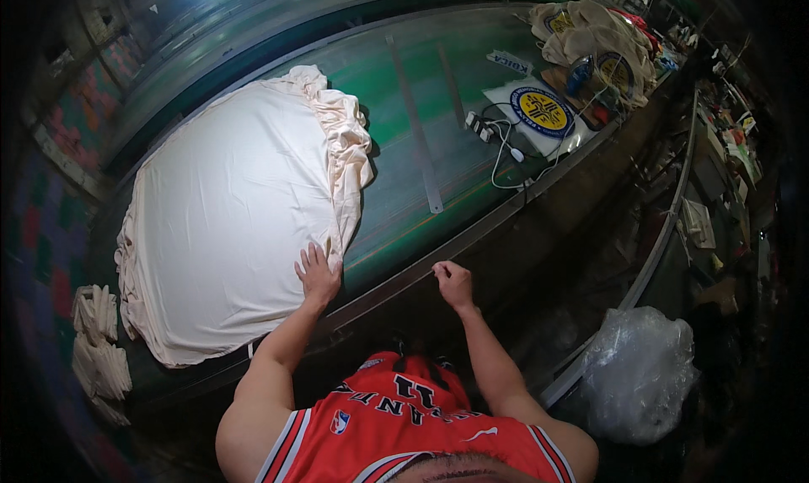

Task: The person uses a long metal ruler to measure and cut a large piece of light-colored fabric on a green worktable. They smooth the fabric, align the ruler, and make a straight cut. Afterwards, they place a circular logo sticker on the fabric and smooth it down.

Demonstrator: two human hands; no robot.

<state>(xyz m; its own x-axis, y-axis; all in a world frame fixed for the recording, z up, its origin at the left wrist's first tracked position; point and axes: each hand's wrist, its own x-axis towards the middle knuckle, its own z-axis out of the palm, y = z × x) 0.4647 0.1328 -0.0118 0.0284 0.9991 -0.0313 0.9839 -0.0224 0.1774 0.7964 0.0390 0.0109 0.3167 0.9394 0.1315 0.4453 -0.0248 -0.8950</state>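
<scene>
A large cream-white cloth [227, 213] is spread over the left part of a long green table [400, 87]. Its right border is bunched into ruffled folds, and gathered fabric also runs down its left side. My left hand [318, 274] lies on the cloth's near right corner with the fingers apart, beside the folds. Over the table's near edge, well apart from the cloth, my right hand [454, 284] is closed with thumb and fingers together. Whether a small thing sits in that pinch I cannot make out.
A metal ruler [425, 167] lies across the table. Farther right are a power strip with white cable [479, 128], a sheet with a round blue-yellow emblem [542, 112] and piled cloth bags [590, 37]. Folded cloth [99, 344] hangs at left; a clear plastic bundle [642, 373] stands at lower right.
</scene>
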